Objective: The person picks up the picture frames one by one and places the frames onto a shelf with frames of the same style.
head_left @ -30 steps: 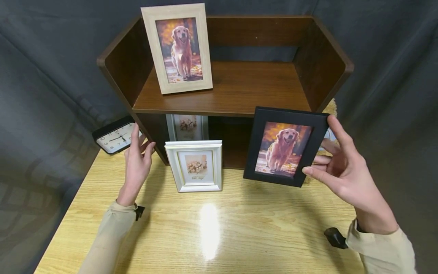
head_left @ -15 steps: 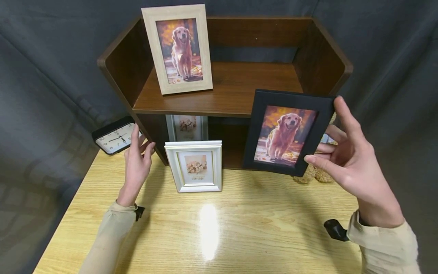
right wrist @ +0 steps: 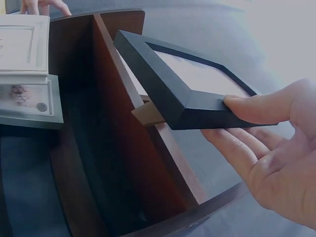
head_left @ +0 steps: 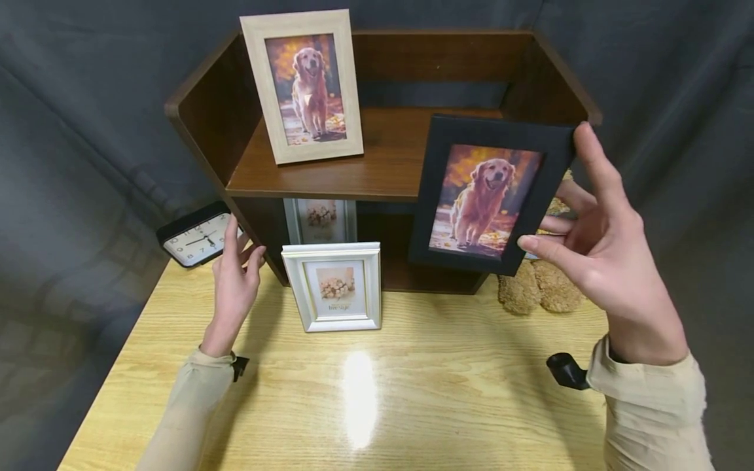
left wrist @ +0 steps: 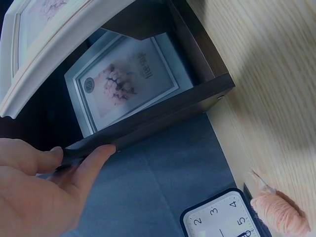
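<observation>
My right hand holds a black picture frame by its right side, thumb on the front and fingers behind. The frame, with a dog photo in it, is raised in front of the dark brown shelf. An easel leg sticks out from its back in the right wrist view. My left hand grips the front edge of the shelf's left side panel between thumb and fingers. A cream picture frame with a dog photo stands on the upper board, at the left.
A white picture frame stands on the table before the shelf; a grey-green one is inside the lower compartment. A clock sits left of the shelf, near a pink fuzzy thing. A plush toy sits at the right.
My right hand has lifted the black picture frame, from low in front of the lower compartment to before the upper board, uncovering the plush toy's feet. The left hand stays in place.
</observation>
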### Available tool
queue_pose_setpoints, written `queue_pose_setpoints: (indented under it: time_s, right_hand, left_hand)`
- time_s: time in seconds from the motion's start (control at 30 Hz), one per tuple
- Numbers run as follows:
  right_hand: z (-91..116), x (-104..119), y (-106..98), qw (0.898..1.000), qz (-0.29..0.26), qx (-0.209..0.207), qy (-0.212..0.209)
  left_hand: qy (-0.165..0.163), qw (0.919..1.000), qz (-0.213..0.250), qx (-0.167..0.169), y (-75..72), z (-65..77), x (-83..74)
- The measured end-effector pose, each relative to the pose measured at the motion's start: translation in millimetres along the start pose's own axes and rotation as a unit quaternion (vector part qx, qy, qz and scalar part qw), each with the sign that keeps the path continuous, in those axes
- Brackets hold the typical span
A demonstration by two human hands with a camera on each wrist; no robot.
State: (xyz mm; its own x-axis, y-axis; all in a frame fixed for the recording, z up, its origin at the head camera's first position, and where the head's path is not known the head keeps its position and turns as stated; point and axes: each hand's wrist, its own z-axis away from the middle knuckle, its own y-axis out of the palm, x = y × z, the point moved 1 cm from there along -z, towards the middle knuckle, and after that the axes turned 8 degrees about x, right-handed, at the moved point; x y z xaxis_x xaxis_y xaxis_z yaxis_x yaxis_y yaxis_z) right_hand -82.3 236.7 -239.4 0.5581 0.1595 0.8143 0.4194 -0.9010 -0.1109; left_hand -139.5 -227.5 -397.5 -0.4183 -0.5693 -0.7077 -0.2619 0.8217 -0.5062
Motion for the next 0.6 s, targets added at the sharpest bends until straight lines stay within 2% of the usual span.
queue_pose_setpoints:
  time_s: [0.17,0.6]
  right_hand:
    - [-7.3,4.3,-0.1,1.0,-0.02,-0.002,-0.007]
    - [-21.6,11.8,-8.6,1.0,0.006,0.001,0.004]
  left_hand:
    - [-0.001,1.0,0.003,-0.003,0.3,0.3,-0.7]
    - [-0.017,0.9998,0.003,0.004,0.0,1.3,-1.8]
